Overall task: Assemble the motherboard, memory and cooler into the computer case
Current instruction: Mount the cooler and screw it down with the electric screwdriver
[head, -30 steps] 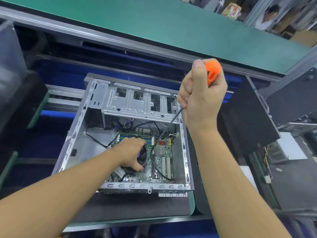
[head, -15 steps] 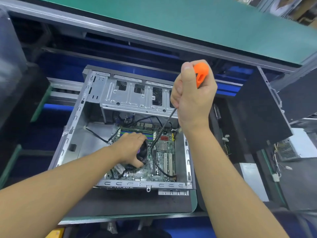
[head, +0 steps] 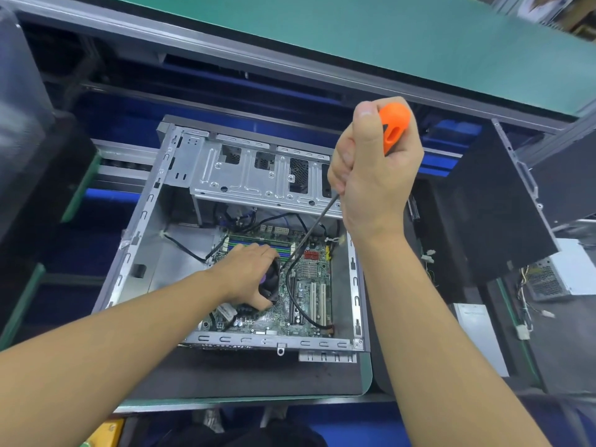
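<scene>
Left hand (head: 248,275) is gripping the cooler (head: 271,280) on the motherboard (head: 311,285) inside the computer case (head: 138,253). Right hand (head: 374,175) is clamping an orange screwdriver (head: 393,124), its tip beside the cooler. A slipping tip could be gouging the board or snagging the black cable (head: 288,295). The case is lying on a dark-matted desk (head: 251,372) beneath a green-topped shelf (head: 354,43).

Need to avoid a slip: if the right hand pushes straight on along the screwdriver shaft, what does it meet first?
Probably the edge of the cooler by the left hand: the screwdriver in the right hand seems to end there, though depth is unclear.
</scene>
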